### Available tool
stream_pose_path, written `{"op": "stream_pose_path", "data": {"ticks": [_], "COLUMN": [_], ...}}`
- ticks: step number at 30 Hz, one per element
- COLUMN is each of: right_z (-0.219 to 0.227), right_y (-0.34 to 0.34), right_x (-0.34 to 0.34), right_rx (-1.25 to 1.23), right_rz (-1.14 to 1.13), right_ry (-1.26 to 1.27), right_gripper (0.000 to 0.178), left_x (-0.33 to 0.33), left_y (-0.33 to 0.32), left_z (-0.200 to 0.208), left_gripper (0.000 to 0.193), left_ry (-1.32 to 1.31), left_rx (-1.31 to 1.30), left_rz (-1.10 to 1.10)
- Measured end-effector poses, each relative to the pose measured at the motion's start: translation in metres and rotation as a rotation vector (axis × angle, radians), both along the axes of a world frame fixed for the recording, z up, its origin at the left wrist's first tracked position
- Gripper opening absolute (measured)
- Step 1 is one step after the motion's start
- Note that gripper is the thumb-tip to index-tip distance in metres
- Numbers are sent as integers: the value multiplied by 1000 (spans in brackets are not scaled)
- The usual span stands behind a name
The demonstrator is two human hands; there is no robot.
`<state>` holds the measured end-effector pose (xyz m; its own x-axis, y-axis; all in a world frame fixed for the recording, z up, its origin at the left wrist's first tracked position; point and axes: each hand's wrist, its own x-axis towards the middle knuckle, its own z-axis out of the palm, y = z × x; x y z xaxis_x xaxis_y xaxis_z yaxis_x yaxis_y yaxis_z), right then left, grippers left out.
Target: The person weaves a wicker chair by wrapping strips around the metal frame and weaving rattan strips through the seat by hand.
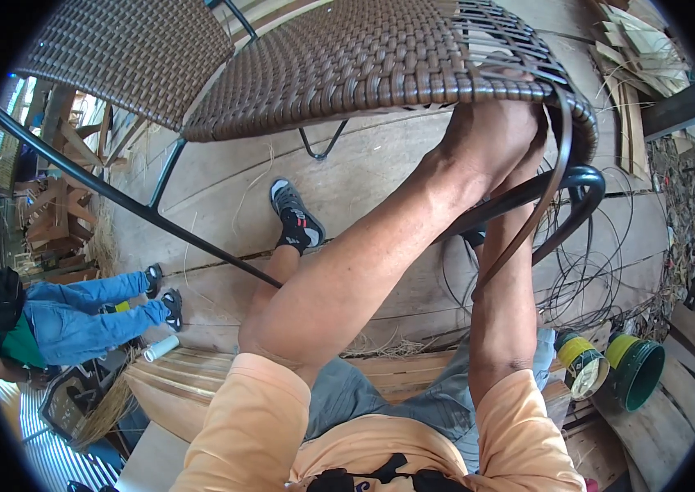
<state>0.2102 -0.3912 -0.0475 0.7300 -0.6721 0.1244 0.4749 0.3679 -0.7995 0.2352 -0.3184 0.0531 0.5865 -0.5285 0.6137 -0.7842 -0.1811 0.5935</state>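
Observation:
A chair with a brown woven seat [339, 66] and a black metal tube frame [118, 184] lies tipped in front of me. My left hand [497, 135] reaches up under the seat's right end, its fingers mostly hidden by the weave. Behind it, my right forearm [505, 303] rises to the same spot, and the right hand is largely covered by the left hand and the seat edge. Open, unfilled strands [499, 37] show in the weave just above the hands. From that edge a loose brown strand [556, 172] hangs down in a curve past my right forearm.
Loops of dark strand [589, 271] lie on the floor at the right. Two buckets [636, 373] stand near my right side, beside wood scraps. A person in blue jeans [85, 316] is at the left. Below me is a wooden bench [171, 377].

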Motion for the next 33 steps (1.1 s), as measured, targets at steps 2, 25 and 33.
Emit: {"op": "stream_pose_path", "data": {"ticks": [2, 25, 33], "right_z": [-1, -18, -70], "right_y": [0, -1, 3], "right_x": [6, 31, 42], "right_rx": [72, 181, 190], "right_rz": [70, 275, 293], "right_ry": [-235, -709, -469], "right_gripper": [37, 36, 35], "left_x": [4, 1, -5], "left_y": [2, 6, 9], "left_z": [-2, -27, -5], "left_gripper": [10, 16, 10], "left_ry": [47, 399, 219], "left_rx": [98, -17, -86], "left_rz": [-4, -168, -89]}}
